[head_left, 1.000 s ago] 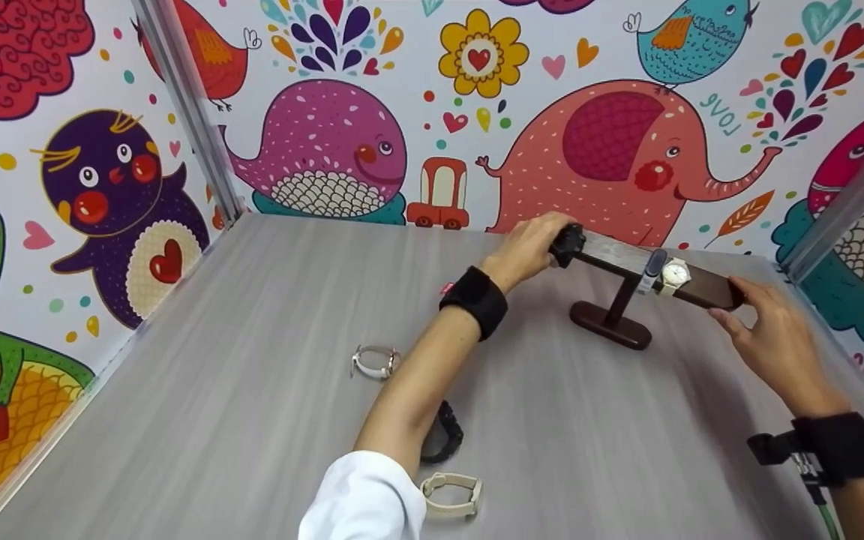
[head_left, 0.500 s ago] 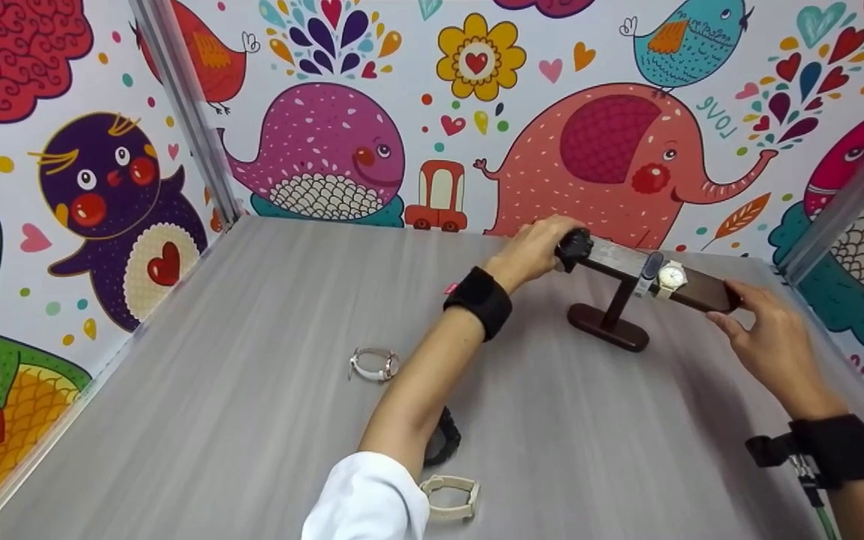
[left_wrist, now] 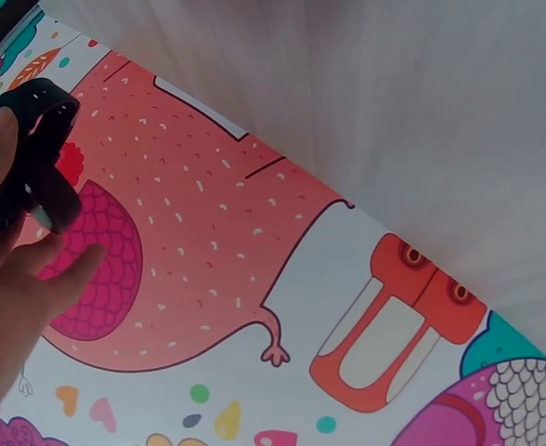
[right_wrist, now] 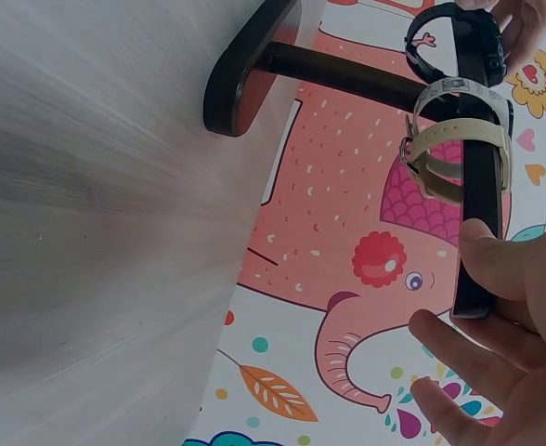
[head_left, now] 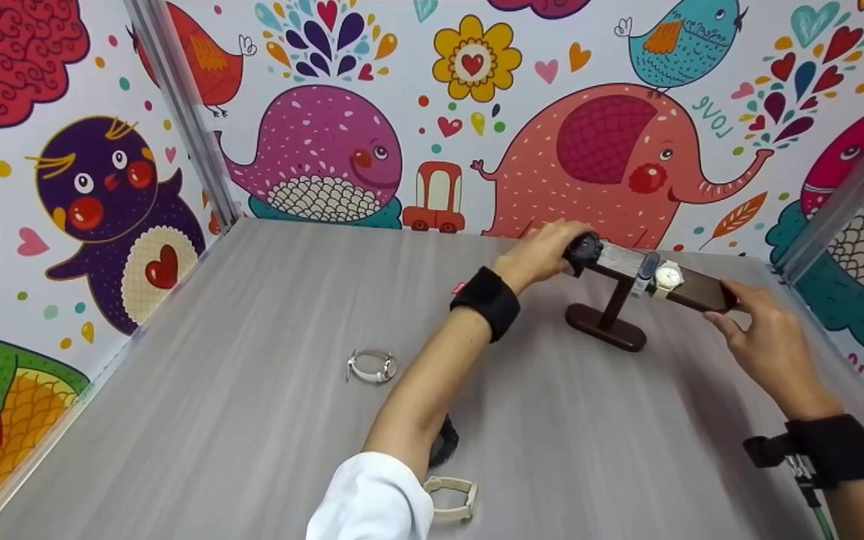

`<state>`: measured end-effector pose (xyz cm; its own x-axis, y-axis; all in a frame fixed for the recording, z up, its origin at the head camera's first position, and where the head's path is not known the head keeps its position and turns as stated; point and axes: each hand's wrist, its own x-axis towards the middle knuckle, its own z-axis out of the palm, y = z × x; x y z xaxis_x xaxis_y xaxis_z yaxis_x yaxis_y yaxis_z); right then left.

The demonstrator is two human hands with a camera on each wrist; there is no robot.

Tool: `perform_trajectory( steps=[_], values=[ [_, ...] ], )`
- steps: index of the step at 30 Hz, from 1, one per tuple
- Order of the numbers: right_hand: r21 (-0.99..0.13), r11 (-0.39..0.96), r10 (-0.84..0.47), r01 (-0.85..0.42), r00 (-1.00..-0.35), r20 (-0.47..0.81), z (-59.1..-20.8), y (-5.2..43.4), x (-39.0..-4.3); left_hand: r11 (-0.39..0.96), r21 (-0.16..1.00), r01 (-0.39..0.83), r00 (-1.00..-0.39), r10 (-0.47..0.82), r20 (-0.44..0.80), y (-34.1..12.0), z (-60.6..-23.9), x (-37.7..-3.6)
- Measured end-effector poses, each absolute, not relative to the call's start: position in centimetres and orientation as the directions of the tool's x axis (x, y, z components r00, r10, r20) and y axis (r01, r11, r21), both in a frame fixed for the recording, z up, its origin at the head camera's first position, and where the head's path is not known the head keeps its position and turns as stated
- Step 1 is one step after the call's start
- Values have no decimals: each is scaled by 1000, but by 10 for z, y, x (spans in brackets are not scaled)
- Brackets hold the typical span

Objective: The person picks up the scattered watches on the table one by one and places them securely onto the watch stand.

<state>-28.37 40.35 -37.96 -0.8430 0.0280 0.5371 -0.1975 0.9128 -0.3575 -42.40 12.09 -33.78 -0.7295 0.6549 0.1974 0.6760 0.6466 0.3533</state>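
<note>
A dark brown T-shaped watch stand (head_left: pixel 603 328) stands at the back right of the grey table. My left hand (head_left: pixel 563 244) grips a black watch (head_left: pixel 586 250) that is looped over the left end of the stand's bar (head_left: pixel 619 262). In the left wrist view the black watch's strap (left_wrist: pixel 37 149) lies between my thumb and fingers. A grey-banded watch (head_left: pixel 649 266) and a beige watch (head_left: pixel 669 277) hang further along the bar. My right hand (head_left: pixel 728 304) pinches the bar's right end (right_wrist: pixel 477 269), thumb on top and fingers underneath.
Three loose watches lie on the table near my left forearm: a small white one (head_left: pixel 372 367), a black one (head_left: pixel 443 442) partly hidden by the arm, and a beige one (head_left: pixel 453 499). Walls with cartoon animals (head_left: pixel 327 150) close in the table at the back and sides.
My left hand has slid the black watch a little further right along the bar. The right hand keeps its hold on the bar's end.
</note>
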Motion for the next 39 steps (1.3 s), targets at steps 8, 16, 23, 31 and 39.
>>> perform_trajectory(
  steps=[8,16,23,31,39],
  values=[
    [-355,914,28,-199,-840,542,-380,403,-283,665,362,654,-744,652,147,133,-335,-417],
    [-339,918,25,-206,-822,569,-380,402,-282,674,339,656,-744,653,141,145,-335,-412],
    [-325,924,22,-202,-820,571,-381,403,-284,700,310,643,-756,646,109,150,-333,-409],
    [-326,924,17,-201,-829,559,-381,401,-282,703,291,650,-749,656,88,159,-334,-406],
    [-319,926,9,-204,-831,557,-379,401,-281,706,292,645,-752,655,77,165,-333,-402]
  ],
)
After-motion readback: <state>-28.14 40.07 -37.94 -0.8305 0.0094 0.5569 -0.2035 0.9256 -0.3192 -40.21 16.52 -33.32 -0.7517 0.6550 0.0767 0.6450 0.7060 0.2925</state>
